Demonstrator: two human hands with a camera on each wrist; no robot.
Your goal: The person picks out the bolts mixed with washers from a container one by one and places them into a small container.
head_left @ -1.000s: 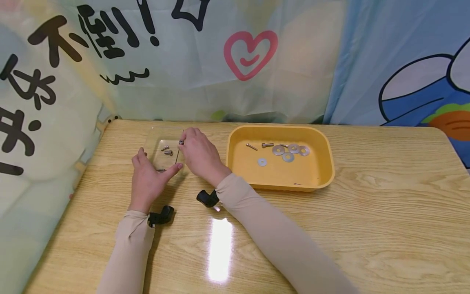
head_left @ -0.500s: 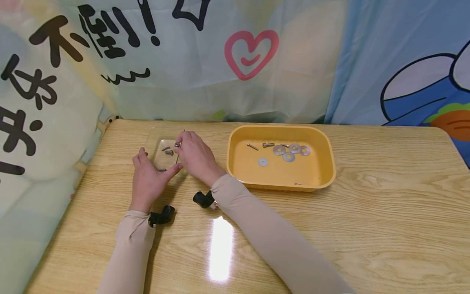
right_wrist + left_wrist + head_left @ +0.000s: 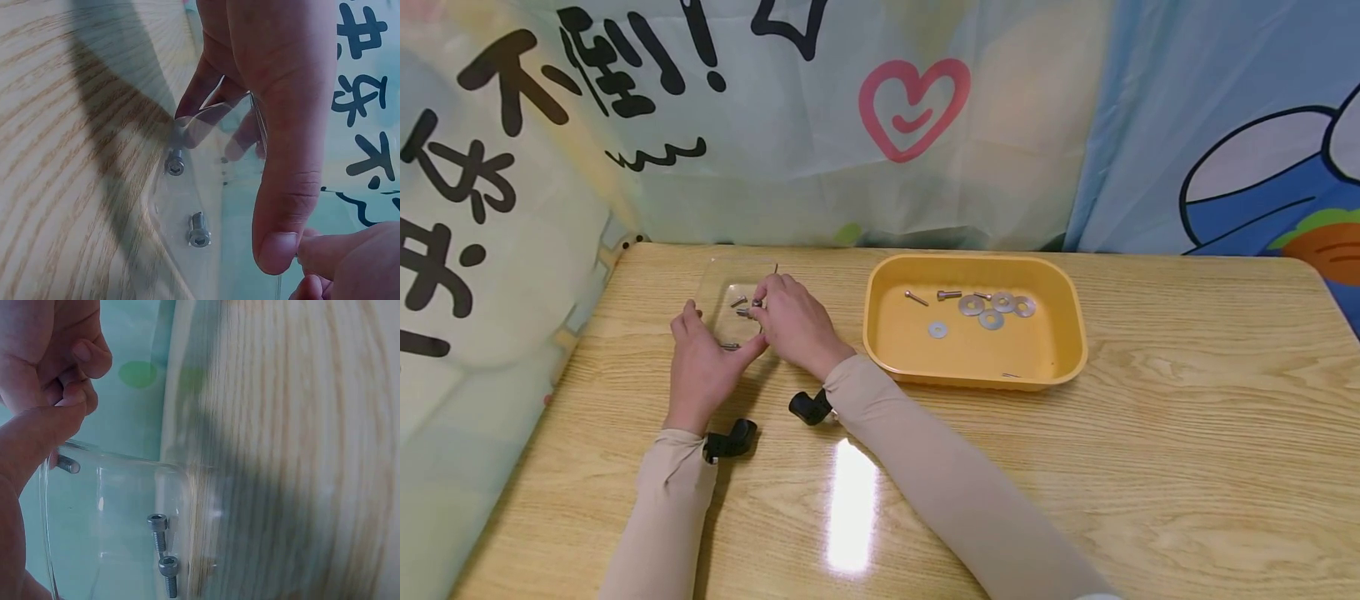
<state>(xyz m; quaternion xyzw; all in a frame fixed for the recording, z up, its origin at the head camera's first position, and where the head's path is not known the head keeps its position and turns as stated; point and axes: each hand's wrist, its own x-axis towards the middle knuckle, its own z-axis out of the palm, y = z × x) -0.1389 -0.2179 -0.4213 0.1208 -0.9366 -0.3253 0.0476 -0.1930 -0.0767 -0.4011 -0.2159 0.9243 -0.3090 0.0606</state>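
Observation:
My left hand [image 3: 703,367] grips the near end of a clear plastic box [image 3: 128,540], thumb on one side and fingers on the other. My right hand [image 3: 797,325] is over the box's right wall and pinches a small metal screw [image 3: 757,303] with its fingertips. In the left wrist view that screw's threaded end shows through the clear wall, below the left thumb [image 3: 44,434]. Several socket-head screws [image 3: 169,567] lie on the box floor, two of them plain in the right wrist view. The right fingertips are partly hidden behind the left thumb there.
A yellow tray [image 3: 970,367] stands right of the box, holding a few screws [image 3: 949,295] and several flat washers [image 3: 991,320]. Printed cloth [image 3: 820,192] hangs behind and left of the wooden table [image 3: 1187,467].
My right hand has moved a little left and nearer, carrying the screw from the box's right edge to inside its outline. The left hand has stayed in place.

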